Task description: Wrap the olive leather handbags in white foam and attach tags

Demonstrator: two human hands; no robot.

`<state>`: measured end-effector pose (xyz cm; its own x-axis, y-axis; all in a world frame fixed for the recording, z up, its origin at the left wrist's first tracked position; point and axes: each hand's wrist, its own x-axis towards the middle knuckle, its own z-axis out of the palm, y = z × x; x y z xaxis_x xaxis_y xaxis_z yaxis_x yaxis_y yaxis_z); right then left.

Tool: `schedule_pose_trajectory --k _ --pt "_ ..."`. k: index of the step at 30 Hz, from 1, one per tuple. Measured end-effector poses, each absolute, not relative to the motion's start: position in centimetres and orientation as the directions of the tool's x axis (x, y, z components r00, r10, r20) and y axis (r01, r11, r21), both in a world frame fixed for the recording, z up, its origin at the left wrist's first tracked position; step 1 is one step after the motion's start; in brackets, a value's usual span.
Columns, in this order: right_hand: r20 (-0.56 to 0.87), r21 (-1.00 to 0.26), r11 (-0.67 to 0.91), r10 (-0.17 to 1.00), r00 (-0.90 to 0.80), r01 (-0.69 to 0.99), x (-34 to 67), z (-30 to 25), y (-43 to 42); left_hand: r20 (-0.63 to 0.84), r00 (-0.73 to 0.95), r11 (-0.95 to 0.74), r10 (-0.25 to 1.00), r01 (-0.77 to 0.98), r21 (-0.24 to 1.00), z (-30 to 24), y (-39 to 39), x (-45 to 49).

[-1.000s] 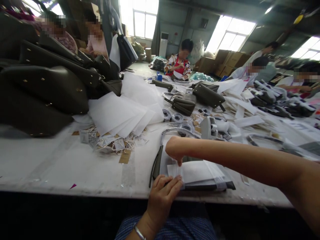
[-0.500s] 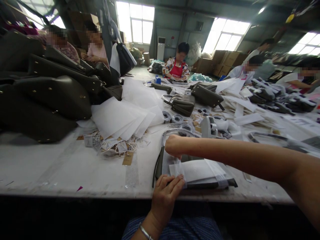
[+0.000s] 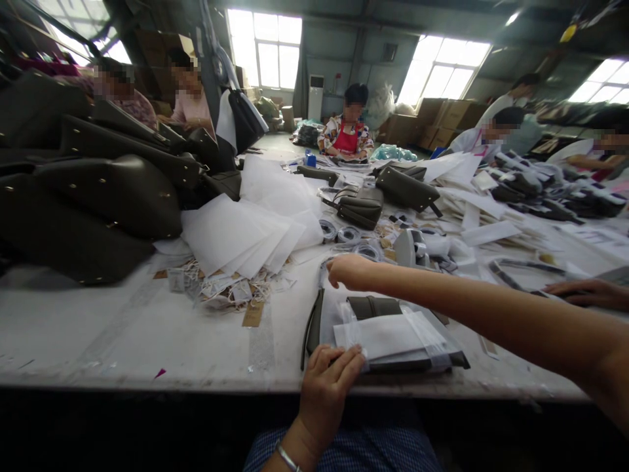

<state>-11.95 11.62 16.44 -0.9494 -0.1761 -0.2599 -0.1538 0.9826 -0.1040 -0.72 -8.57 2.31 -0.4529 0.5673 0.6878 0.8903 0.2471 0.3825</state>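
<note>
A flat dark olive bag point(image 3: 373, 306) lies at the table's near edge, partly covered by a white wrapping sheet point(image 3: 388, 334) with clear tape strips. My left hand point(image 3: 327, 387), a bracelet on its wrist, presses curled fingers onto the sheet's near left corner and holds it down. My right hand point(image 3: 346, 270) hovers above the bag's far left end, the arm stretched across from the right. Its fingers are curled together, and what they hold, if anything, I cannot make out. Just beyond it lie rolls of tape point(image 3: 350, 235).
Dark bags point(image 3: 98, 196) are piled at the left beside loose white sheets point(image 3: 236, 233) and paper tags point(image 3: 221, 288). More bags point(image 3: 361, 206), straps and papers cover the table's middle and right. Another person's hand point(image 3: 584, 293) rests at the right. Several people sit around the far side.
My right hand has lifted off the white sheet's left edge and moved up and away from me. My left hand has stayed on the sheet. Another person's hand has appeared at the right.
</note>
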Motion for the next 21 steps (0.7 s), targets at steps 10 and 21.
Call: schedule_pose_trajectory --k 10,21 --pt "-0.321 -0.144 0.982 0.067 -0.945 0.118 -5.8 15.1 14.5 0.702 -0.455 0.245 0.548 0.890 0.385 2.6 -8.5 -0.8" --pt "-0.298 -0.637 0.720 0.099 -0.949 0.275 -4.7 11.7 14.2 0.703 -0.447 0.245 0.553 0.894 0.376 2.8 -8.5 -0.8"
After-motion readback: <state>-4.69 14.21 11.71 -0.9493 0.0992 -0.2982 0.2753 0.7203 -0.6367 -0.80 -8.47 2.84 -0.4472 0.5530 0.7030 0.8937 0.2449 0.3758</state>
